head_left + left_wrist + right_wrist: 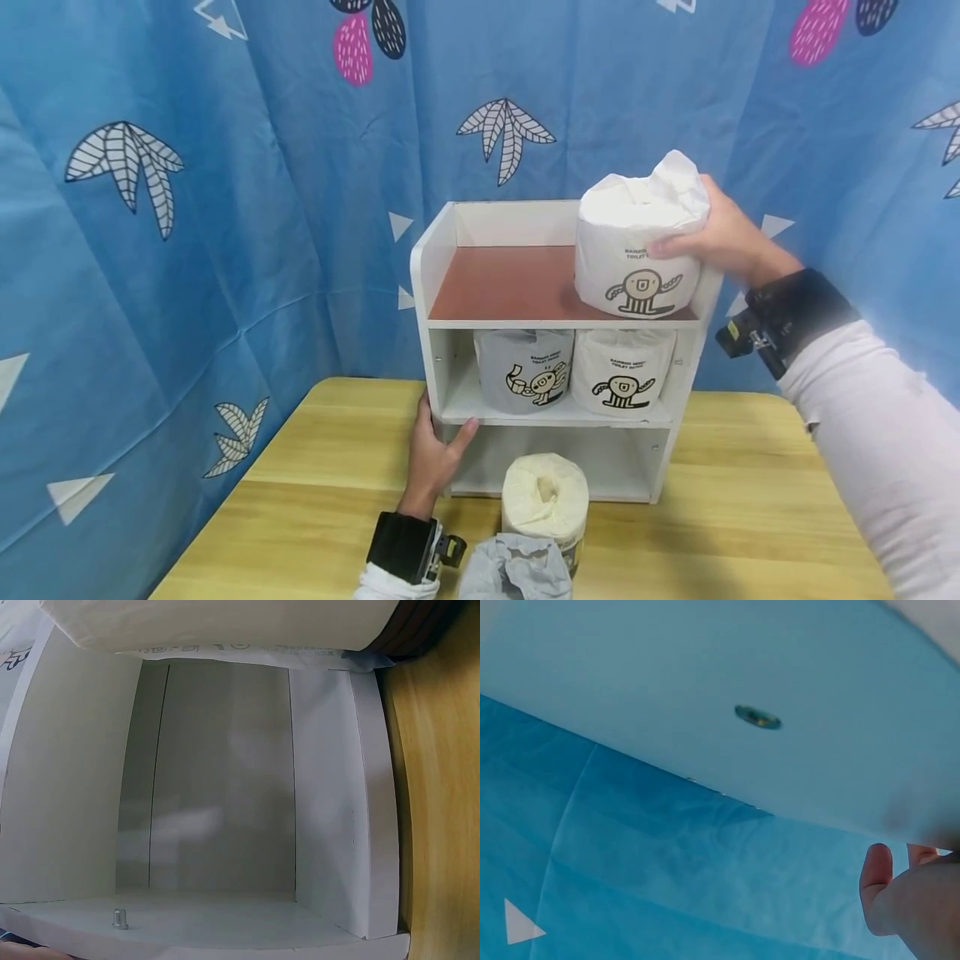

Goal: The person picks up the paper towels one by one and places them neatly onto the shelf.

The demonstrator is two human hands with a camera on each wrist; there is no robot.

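Observation:
My right hand point(723, 229) grips a white wrapped toilet roll point(637, 250) from its right side, thumb across the front. The roll is at the right end of the brown top board point(502, 279) of a small white shelf point(435, 283); whether it touches the board I cannot tell. My left hand point(437, 454) holds the shelf's left side panel low down, thumb at the front edge. On the middle level stand a grey wrapped roll point(525, 371) and another white wrapped roll point(622, 371). The left wrist view shows the bottom compartment point(225, 787).
In front of the shelf a cream wrapped roll point(545, 500) stands on the wooden table point(315, 467). Nearer still is a grey wrapped roll point(517, 571), cut off by the frame. A blue patterned curtain point(300, 167) hangs behind and at the left.

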